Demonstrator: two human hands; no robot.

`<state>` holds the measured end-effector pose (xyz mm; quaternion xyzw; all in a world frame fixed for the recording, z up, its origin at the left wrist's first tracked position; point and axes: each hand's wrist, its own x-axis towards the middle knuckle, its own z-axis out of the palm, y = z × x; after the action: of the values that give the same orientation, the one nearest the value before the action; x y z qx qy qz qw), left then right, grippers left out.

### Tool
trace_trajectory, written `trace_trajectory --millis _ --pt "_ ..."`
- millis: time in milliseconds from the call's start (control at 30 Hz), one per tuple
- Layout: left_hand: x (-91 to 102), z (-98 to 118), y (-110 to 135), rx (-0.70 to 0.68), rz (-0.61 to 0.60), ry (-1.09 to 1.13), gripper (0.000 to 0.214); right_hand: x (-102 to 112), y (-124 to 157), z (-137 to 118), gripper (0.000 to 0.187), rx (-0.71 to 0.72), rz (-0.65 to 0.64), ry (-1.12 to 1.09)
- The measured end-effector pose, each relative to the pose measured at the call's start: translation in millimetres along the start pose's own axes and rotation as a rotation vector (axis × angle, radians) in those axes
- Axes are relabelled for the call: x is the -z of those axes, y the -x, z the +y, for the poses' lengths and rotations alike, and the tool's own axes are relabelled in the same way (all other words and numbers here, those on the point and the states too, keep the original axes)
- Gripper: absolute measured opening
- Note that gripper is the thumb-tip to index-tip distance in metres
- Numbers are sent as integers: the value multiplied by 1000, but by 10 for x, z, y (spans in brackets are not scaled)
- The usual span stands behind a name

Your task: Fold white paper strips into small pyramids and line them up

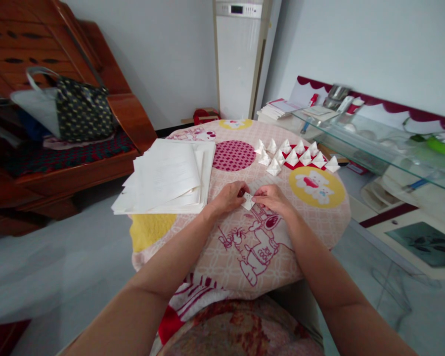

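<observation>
A small folded piece of white paper point(248, 201) is pinched between both hands, low over the middle of the round table. My left hand point(230, 196) grips its left side with the fingers closed. On its right side, my right hand point(270, 198) has thumb and fingers pressed together on the edge. Several small folded paper shapes point(292, 158), white and pointed, stand in loose rows beyond my right hand. A stack of white paper sheets point(166, 173) lies to the left of my left hand, its edges uneven.
A patterned pink cloth point(226, 267) covers the table. At right stands a glass-topped shelf point(378, 148) with bowls and other items. On the left, a wooden bench point(128, 121) holds a dotted bag point(83, 109). A tall white appliance point(239, 59) stands at the back.
</observation>
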<state>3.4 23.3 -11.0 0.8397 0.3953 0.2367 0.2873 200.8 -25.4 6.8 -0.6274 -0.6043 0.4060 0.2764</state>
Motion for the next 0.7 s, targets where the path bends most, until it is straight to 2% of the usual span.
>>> trace_trajectory --millis 100,233,400,700 --pt "33 34 17 41 11 152 20 16 -3 42 16 32 -46 -35" --pt "53 58 7 31 60 371 20 2 -25 72 30 101 -80 -122" --pt "31 52 -9 50 53 605 17 -45 -32 44 34 180 -74 -240" --pt "78 99 25 109 119 432 23 -137 -33 47 35 182 -138 -292"
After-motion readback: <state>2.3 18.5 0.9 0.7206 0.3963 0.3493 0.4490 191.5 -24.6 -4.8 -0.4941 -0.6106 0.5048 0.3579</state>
